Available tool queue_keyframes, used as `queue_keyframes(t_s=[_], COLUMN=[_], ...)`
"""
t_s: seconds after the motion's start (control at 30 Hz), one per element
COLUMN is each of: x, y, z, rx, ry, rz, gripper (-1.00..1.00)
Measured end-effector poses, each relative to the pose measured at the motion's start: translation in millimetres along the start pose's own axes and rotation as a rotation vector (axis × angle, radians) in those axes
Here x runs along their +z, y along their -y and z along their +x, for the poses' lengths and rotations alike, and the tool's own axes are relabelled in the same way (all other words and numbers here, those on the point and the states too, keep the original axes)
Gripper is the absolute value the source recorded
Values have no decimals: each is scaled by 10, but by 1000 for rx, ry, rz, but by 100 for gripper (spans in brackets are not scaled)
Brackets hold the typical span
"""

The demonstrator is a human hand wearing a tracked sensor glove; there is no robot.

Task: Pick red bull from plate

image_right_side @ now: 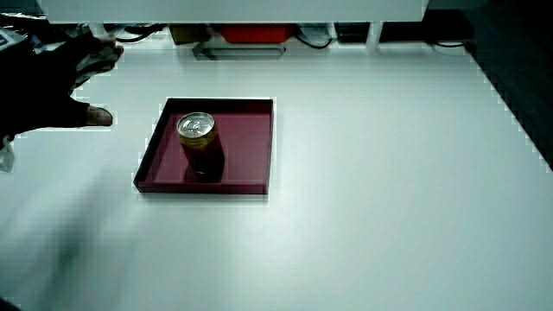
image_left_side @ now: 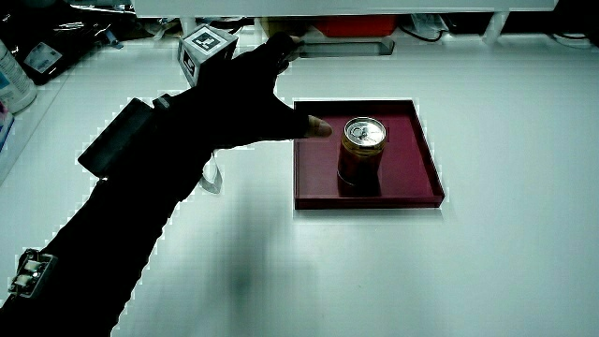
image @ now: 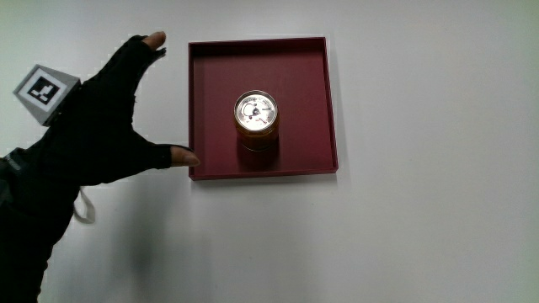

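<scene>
So nothing's been grabbed yet: the red bull can (image: 255, 120) is left standing upright in the dark red plate (image: 320, 101), and the hand (image: 101, 126) is held spread beside it on the surface (image: 421, 236).

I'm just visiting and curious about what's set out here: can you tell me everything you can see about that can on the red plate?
The can is a small drinks can, metal by its look, with a silvery top with a pull tab and a dark, reddish-brown side. It stands upright and looks unopened, near the middle of the square dark red plate, resting on its floor clear of the raised rim. Nothing else touches it. The hand is beside the plate, fingers spread, thumb tip at its rim, not on the can.
</scene>
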Motion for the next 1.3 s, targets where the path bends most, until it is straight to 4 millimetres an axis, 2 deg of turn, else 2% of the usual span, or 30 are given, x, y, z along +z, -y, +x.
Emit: queue_keyframes(t_s=[0.1, 0.13, 0.37, 0.47, 0.57, 1.0, 1.3], x=[-77, -128, -326, -422, -509, -762, -864], y=[-76, -96, -272, -336, -403, -672, -756], z=[-109, -85, -217, -252, -295, -455, -506], rx=[20, 51, 66, 77, 98, 132, 113], ry=[29, 66, -23, 34, 7, -9, -7], rz=[-16, -28, -39, -54, -58, -79, -77], gripper=[0, 0, 0, 0, 0, 0, 0])
